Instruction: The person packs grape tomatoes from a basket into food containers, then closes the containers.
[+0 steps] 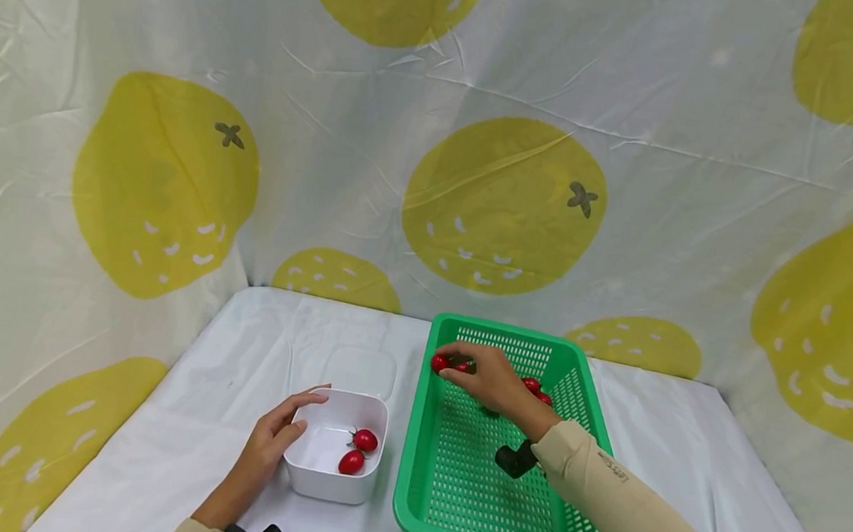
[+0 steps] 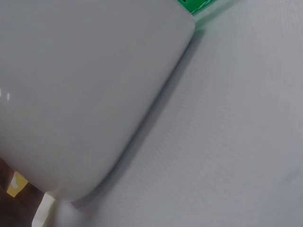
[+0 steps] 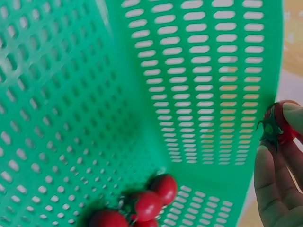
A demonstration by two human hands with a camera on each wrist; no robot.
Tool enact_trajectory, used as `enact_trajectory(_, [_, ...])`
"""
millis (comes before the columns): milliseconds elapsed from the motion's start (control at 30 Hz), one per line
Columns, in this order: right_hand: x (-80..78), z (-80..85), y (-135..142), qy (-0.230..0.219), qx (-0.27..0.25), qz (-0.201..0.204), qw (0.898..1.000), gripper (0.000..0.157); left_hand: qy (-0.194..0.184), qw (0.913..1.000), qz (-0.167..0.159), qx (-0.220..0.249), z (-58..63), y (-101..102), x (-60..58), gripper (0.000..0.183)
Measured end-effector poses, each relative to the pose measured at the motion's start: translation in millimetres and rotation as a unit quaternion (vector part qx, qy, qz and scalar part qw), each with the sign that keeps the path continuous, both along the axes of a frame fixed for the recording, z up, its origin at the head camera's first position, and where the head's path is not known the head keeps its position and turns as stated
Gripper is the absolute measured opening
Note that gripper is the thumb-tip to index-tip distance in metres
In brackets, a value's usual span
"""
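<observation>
My right hand (image 1: 463, 371) pinches a red cherry tomato (image 1: 440, 362) at the far left corner of the green perforated basket (image 1: 418, 441). The right wrist view shows that tomato (image 3: 280, 122) between my fingertips (image 3: 268, 163), with three more tomatoes (image 3: 142, 204) on the basket floor (image 3: 57, 118). My left hand (image 1: 273, 438) rests with straight fingers against the left side of a white tub (image 1: 319, 479) that holds two tomatoes (image 1: 357, 450). The left wrist view is filled by the tub's outer wall (image 2: 85, 85).
A clear lid (image 1: 361, 369) lies behind the tub on the white tablecloth (image 1: 180, 430). A lemon-print curtain (image 1: 436, 150) closes off the back and both sides. A few tomatoes (image 1: 537, 389) lie in the basket behind my right hand.
</observation>
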State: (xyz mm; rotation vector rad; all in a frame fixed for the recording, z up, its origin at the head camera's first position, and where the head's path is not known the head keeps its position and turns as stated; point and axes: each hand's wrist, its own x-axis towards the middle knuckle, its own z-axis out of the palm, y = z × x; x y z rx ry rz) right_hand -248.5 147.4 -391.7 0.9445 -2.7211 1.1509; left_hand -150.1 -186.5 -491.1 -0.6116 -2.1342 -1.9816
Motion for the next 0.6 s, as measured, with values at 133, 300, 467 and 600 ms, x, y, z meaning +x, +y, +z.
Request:
enact_trajectory(133, [5.6, 6.5, -7, 0.024, -0.01, 0.009, 1.0, 0.031, -0.002, 1.0, -0.002, -0.006, -2.4, -1, -1.0, 0.036])
enact_trajectory(300, [12.1, 7.8, -17, 0.026, -0.039, 0.024, 0.999, 0.033, 0.001, 1.0, -0.003, -0.005, -2.3, 0, -1.0, 0.036])
enact_trajectory(467, [17.4, 5.9, -28, 0.038, -0.044, 0.038, 0.998, 0.033, -0.001, 1.0, -0.004, 0.0, -0.9, 1, 0.2, 0.035])
enact_trajectory(600, [22.2, 5.2, -36, 0.052, -0.051, 0.059, 0.996, 0.033, 0.009, 0.9999, -0.007, 0.002, 0.0, 1, 0.2, 0.035])
